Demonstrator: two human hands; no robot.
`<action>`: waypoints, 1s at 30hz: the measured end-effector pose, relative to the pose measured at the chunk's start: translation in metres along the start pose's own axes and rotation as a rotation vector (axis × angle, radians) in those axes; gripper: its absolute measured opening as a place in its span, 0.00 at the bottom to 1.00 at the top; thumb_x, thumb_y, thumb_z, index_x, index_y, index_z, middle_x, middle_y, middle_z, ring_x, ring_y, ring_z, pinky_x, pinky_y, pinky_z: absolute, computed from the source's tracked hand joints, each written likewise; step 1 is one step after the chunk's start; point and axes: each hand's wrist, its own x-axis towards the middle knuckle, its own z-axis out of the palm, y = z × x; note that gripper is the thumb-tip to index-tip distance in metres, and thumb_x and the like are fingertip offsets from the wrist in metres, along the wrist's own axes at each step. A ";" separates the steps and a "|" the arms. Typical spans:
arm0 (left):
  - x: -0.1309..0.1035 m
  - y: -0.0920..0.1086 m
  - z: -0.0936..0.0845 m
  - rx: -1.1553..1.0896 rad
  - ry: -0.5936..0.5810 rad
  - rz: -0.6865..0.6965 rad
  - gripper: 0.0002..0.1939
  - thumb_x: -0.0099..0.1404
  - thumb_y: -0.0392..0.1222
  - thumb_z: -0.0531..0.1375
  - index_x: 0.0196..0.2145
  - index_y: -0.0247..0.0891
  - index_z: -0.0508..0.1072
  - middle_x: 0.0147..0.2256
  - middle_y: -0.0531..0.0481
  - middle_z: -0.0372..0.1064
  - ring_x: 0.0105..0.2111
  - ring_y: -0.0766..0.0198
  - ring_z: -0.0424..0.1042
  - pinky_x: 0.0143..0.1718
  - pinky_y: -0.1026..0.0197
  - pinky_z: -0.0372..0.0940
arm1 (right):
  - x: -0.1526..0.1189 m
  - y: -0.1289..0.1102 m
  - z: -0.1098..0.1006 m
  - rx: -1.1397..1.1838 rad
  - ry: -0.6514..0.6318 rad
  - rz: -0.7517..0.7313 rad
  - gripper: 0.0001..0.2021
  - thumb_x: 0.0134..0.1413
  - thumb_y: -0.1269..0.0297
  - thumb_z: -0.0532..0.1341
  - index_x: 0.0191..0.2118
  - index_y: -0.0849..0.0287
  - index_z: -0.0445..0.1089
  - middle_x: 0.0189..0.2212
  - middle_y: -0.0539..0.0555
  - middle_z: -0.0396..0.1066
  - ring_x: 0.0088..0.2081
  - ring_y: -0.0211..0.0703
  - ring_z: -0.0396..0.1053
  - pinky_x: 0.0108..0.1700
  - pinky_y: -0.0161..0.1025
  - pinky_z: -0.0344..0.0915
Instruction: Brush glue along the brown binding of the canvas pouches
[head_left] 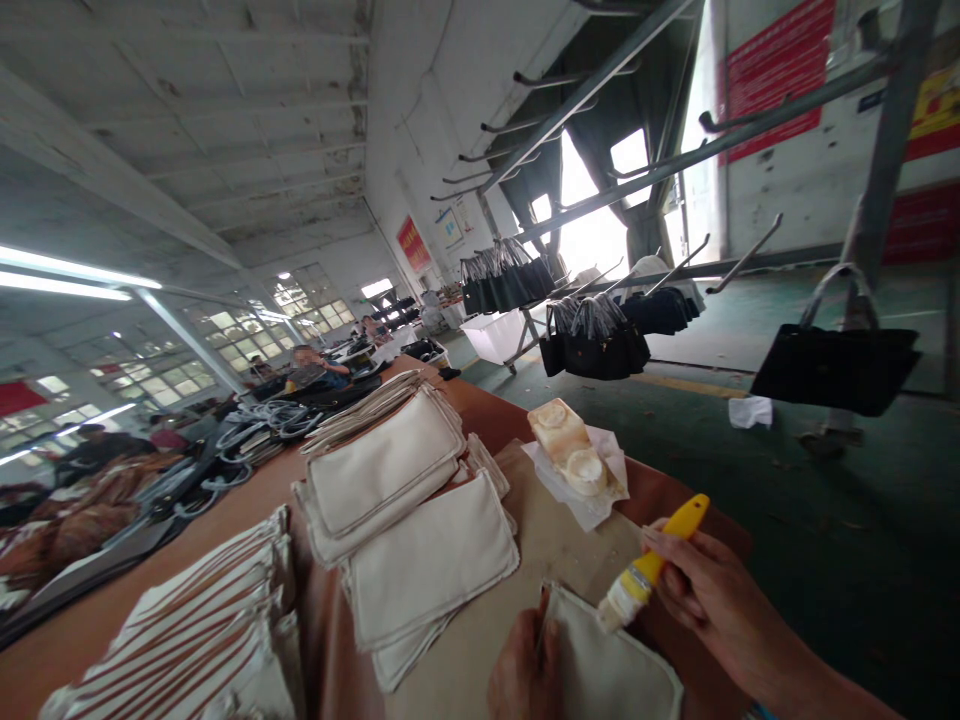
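My right hand (694, 575) is closed round a yellow-handled brush (664, 545), whose pale bristles touch or hover just over the top edge of a cream panel (611, 655). At that panel's left edge, my left hand (527, 660) has its fingers curled on the panel; a thin dark strip or tool shows by the fingertips, too small to name. Beyond the hands, a yellowed container (559, 432) with a whitish round opening stands on white paper (613, 455). More cream panels (435, 560) lie stacked left of my hands.
Cream pieces with brown edges (187, 620) are fanned at the lower left of the brown table (330, 600). Grey cords and dark pieces lie farther left. Black bags (836, 365) hang from a metal rack at the right. Several people sit in the left background.
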 end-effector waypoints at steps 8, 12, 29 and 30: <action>-0.003 0.003 -0.003 -0.011 -0.008 -0.025 0.15 0.70 0.51 0.47 0.45 0.48 0.69 0.42 0.50 0.77 0.44 0.58 0.75 0.36 0.63 0.62 | -0.001 0.000 0.000 -0.011 0.007 0.006 0.16 0.51 0.55 0.70 0.29 0.61 0.65 0.13 0.41 0.52 0.14 0.27 0.45 0.17 0.28 0.42; -0.002 0.003 -0.002 -0.013 -0.008 -0.028 0.14 0.69 0.51 0.46 0.44 0.48 0.69 0.43 0.50 0.77 0.44 0.58 0.75 0.36 0.63 0.62 | 0.000 0.000 -0.001 -0.015 -0.009 0.006 0.15 0.53 0.56 0.69 0.29 0.61 0.66 0.13 0.41 0.51 0.14 0.27 0.44 0.17 0.28 0.42; -0.003 0.001 -0.002 0.004 0.013 0.011 0.14 0.70 0.51 0.47 0.45 0.47 0.69 0.43 0.50 0.77 0.44 0.58 0.75 0.37 0.63 0.63 | 0.000 0.002 0.001 -0.047 -0.015 0.001 0.17 0.53 0.55 0.68 0.26 0.60 0.64 0.12 0.42 0.51 0.14 0.28 0.45 0.17 0.29 0.43; -0.004 0.001 -0.002 0.011 0.018 0.004 0.15 0.70 0.51 0.47 0.45 0.47 0.69 0.43 0.50 0.77 0.44 0.57 0.75 0.37 0.62 0.63 | -0.001 0.002 0.001 -0.049 -0.013 -0.001 0.17 0.53 0.54 0.68 0.26 0.61 0.64 0.12 0.42 0.51 0.14 0.28 0.45 0.16 0.29 0.43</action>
